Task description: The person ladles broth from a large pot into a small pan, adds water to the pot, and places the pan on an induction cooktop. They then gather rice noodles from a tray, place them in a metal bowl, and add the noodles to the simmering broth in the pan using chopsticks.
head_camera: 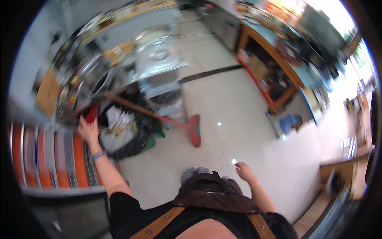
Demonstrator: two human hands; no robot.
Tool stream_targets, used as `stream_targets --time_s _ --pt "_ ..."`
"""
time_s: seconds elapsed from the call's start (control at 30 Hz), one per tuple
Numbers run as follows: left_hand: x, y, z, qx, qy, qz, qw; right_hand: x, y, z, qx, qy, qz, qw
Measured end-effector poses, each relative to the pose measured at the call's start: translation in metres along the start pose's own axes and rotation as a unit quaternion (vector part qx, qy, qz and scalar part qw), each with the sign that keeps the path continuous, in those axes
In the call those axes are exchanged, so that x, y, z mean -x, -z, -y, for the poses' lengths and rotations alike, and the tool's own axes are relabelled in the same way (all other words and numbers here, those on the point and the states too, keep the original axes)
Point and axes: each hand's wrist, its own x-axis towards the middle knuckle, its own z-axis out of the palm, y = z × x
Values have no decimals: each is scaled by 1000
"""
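My left hand (pixel 88 129) reaches out to the left beside a red object (pixel 90 114), perhaps a dustpan; blur hides whether the fingers hold it. Just right of that hand is a waste bin lined with a black plastic bag (pixel 143 128), with white and yellowish refuse inside. Across the bin lies a broom's wooden handle (pixel 131 105), its red and green head (pixel 195 131) over the tiled floor. My right hand (pixel 244 171) hangs low at my right side, its fingers partly curled, with nothing visible in it.
A lidded metal container (pixel 159 55) and a large metal pot (pixel 95 74) stand behind the bin. At the right is a wooden-framed worktable (pixel 277 58) with cookware. Orange and grey slatted shelving (pixel 62 158) is at the left. A blue plastic item (pixel 289 123) lies near the table.
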Motion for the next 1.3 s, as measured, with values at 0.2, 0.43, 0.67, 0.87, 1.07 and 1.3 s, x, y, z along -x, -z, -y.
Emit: stream_targets --time_s 0.2,0.43,0.67,0.87,1.07,1.3 --pt "41 -131 -23 40 40 -59 997 132 -59 -151 -56 -398 -56 914" --pt "357 -139 -331 337 30 689 641 307 -171 -201 -195 -577 -38 792" --pt "589 137 -656 344 -203 896 195 293 -66 -282 -263 -549 -109 786" --pt "622 274 -858 500 12 863 71 189 187 -302 -674 -26 -244 696" --pt "654 311 -1028 510 208 821 -150 111 336 -356 -802 158 -221 531" --pt "778 324 -1242 674 -335 404 520 106 450 -525 -792 -52 -217 568"
